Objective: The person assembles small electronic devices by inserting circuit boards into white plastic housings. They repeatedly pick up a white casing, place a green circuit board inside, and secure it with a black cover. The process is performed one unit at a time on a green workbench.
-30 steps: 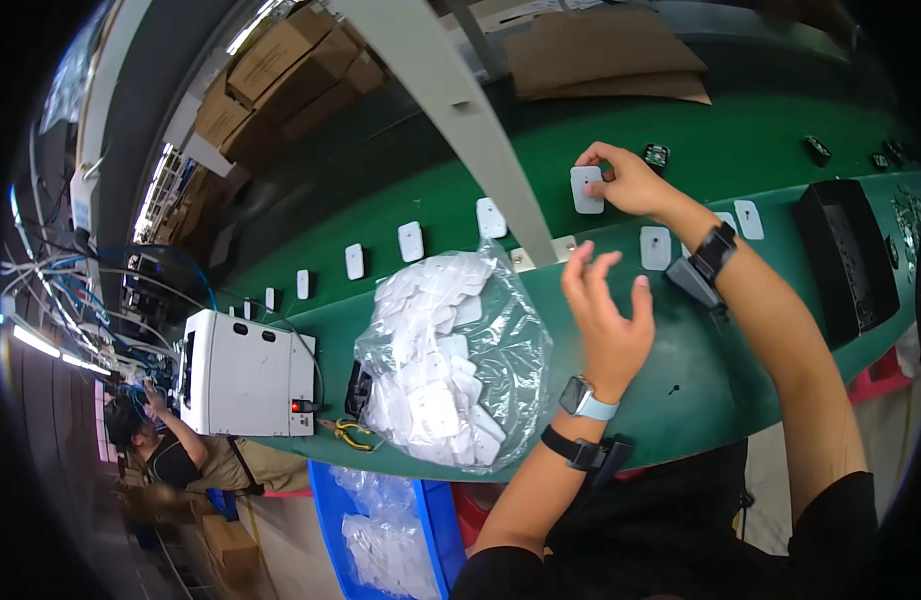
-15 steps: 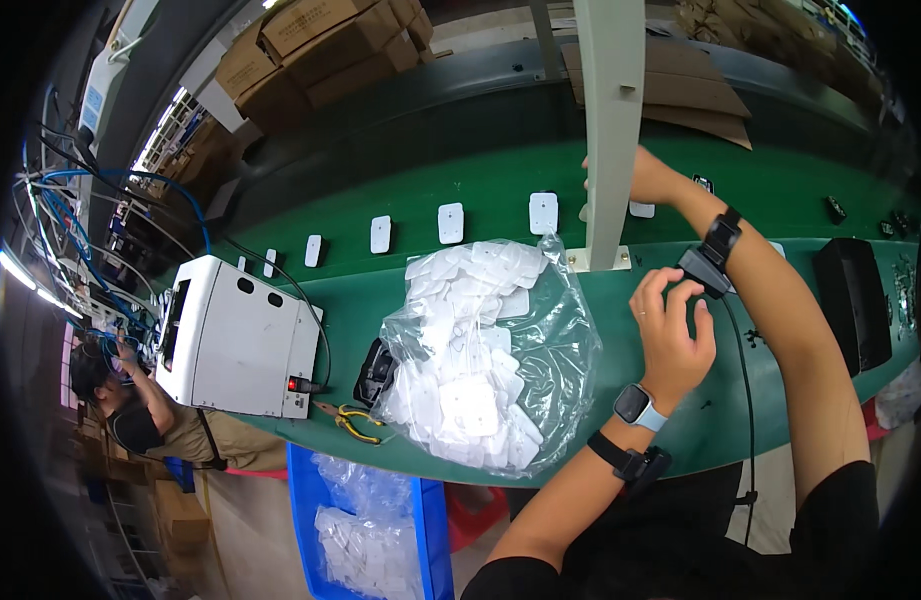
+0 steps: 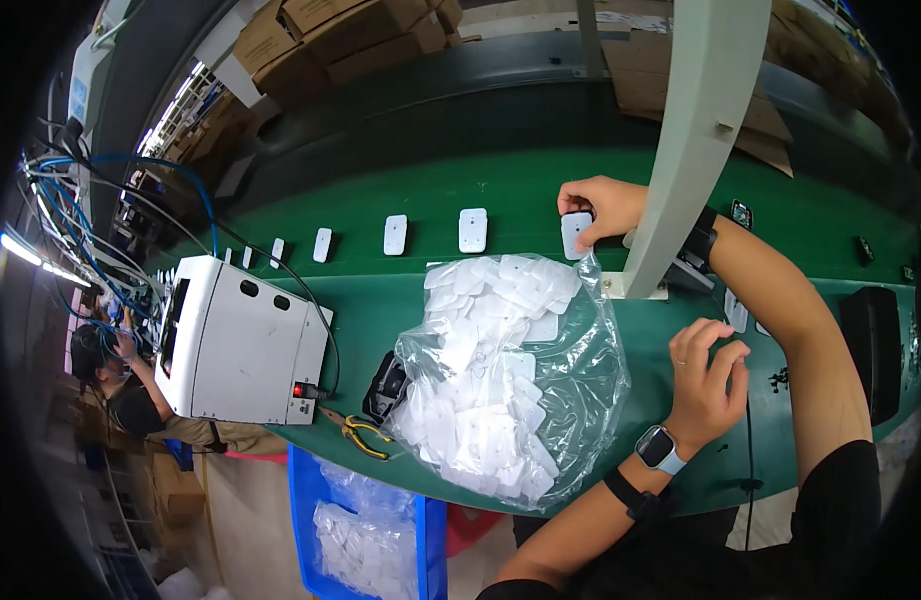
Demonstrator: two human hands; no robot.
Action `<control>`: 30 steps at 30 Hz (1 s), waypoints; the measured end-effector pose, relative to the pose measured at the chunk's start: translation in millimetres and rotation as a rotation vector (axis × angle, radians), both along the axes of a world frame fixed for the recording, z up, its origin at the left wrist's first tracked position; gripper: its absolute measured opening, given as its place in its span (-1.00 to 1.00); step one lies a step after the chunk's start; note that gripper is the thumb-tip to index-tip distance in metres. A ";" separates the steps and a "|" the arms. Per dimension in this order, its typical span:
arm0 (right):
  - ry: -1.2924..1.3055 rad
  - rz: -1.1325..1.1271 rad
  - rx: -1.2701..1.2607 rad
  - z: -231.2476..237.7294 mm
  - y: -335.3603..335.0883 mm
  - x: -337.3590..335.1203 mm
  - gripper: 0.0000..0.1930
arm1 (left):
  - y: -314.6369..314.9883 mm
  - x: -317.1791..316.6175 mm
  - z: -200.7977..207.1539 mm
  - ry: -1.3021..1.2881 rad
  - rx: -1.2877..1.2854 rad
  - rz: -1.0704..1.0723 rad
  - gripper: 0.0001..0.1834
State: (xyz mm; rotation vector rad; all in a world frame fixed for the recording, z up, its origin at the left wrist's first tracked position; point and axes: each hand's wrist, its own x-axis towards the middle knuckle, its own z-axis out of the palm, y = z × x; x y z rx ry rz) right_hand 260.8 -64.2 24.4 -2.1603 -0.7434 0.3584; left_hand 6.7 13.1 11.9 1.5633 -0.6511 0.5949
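In the head view, taking the clear bag of white plates as the middle of the clock, the right hand is at 1 o'clock, over the green belt. Its fingers are closed on a white case with a dark edge: the thumb presses on the front face and the other fingers curl round the top edge. The case stands near the belt's close edge, just above the bag's top corner; whether its underside touches the belt I cannot tell. The metal post rises from 2 o'clock and hides the right wrist.

The left hand is at 3 o'clock, raised over the green bench. Its fingers are half curled, with a gap between thumb and fingertips, and hold nothing that shows. A watch is on that wrist.

More white cases stand in a row on the belt, from nearly 12 round to 10 o'clock. Small dark parts lie at 2 o'clock, and a black tray sits at 3, beyond the right forearm. A white machine stands at 9 o'clock, yellow-handled pliers lie at 8, and a blue bin is between 7 and 8, below the bench.
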 end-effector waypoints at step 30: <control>-0.413 -0.730 0.483 1.3 -99.6 -302.1 -0.68 | -5.3 11.2 -5.3 0.929 -0.399 -0.736 -0.52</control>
